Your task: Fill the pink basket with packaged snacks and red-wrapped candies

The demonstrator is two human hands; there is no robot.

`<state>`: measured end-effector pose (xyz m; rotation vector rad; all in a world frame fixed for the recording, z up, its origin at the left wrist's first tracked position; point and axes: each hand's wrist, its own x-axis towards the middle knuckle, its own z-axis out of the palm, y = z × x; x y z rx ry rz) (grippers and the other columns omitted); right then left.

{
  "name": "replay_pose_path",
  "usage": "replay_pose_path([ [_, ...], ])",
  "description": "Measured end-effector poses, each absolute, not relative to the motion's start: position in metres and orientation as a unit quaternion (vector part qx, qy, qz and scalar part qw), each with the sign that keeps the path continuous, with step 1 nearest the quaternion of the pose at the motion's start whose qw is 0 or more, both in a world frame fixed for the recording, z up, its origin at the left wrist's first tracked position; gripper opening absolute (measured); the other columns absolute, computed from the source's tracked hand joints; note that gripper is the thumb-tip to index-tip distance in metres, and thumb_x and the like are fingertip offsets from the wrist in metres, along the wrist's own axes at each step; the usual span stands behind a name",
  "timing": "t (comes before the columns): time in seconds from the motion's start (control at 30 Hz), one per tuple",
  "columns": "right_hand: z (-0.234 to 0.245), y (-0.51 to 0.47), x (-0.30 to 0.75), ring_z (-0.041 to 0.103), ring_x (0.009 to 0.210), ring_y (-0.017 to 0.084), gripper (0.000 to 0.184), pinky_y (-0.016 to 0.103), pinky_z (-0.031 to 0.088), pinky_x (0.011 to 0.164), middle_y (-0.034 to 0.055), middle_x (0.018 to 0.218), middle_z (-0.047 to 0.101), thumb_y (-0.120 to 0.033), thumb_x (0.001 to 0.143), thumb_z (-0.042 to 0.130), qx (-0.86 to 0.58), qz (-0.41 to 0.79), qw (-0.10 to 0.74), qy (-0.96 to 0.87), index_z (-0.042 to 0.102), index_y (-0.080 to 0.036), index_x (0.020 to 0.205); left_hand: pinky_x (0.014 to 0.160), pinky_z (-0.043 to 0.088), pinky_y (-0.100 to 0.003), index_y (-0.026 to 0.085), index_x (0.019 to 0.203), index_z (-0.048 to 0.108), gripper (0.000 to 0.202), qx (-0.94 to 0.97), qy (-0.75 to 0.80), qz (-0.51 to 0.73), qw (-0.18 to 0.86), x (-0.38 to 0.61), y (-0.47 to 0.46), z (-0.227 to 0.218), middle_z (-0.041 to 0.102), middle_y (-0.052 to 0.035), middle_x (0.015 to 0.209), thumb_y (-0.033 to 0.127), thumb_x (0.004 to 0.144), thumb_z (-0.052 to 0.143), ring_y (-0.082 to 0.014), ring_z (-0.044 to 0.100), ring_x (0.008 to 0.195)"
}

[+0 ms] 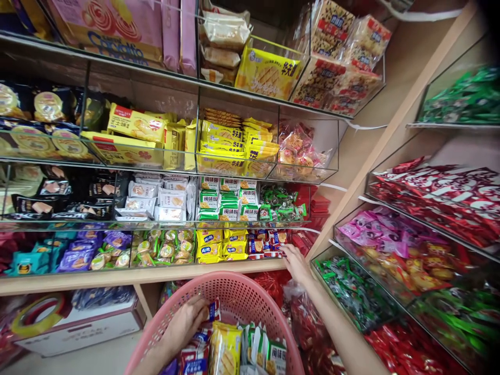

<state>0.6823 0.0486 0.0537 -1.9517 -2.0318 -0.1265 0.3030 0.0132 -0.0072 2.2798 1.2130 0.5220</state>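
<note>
A pink plastic basket (234, 291) sits low in front of me, filled with snack packets in yellow, green-white and red-blue wrappers. My left hand (187, 323) is inside the basket with fingers curled round a red-and-blue packet (213, 311). My right hand (295, 263) reaches forward to the lowest clear bin, its fingers touching the red-and-blue snack packets (269, 240) at the bin's right end; whether it grips one is hidden.
Tiered clear acrylic bins (238, 177) hold yellow, green, black and purple snack packs. On the right, a second wooden rack (390, 130) carries bins of red, pink and green candies. A white box (78, 325) stands under the shelf at lower left.
</note>
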Motion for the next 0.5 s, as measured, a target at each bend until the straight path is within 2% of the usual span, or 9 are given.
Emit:
replay_pose_path([
  [0.23,0.056,0.07,0.7,0.05,0.101,0.022,0.036,0.031,0.039,0.087,0.0104,0.114,0.054,-0.015,0.083,0.038,-0.694,-0.058,0.116,-0.708,0.055,-0.016,0.115,0.092,0.046,-0.03,0.025,0.105,0.063,0.035,0.787,0.477,0.249,0.304,0.284,0.011,0.005,0.066,-0.0048,0.107,0.037,0.087,0.035,-0.0191,0.059,0.1],
  [0.4,0.065,0.092,0.692,0.048,0.105,0.022,0.041,0.03,0.039,0.087,0.0124,0.122,0.051,-0.012,0.083,0.034,-0.692,-0.079,0.083,-0.713,0.05,-0.015,0.121,0.094,0.046,-0.031,0.027,0.102,0.065,0.033,0.765,0.5,0.272,0.301,0.278,0.009,0.008,0.067,-0.0014,0.109,0.039,0.086,0.039,-0.0197,0.059,0.103],
  [0.5,0.073,0.109,0.689,0.044,0.115,0.022,0.047,0.033,0.033,0.094,0.0115,0.13,0.047,-0.009,0.081,0.034,-0.677,-0.082,0.048,-0.729,0.048,-0.017,0.125,0.094,0.046,-0.033,0.028,0.104,0.064,0.034,0.751,0.515,0.281,0.303,0.273,0.004,0.003,0.066,-0.0019,0.111,0.042,0.085,0.04,-0.021,0.058,0.105],
])
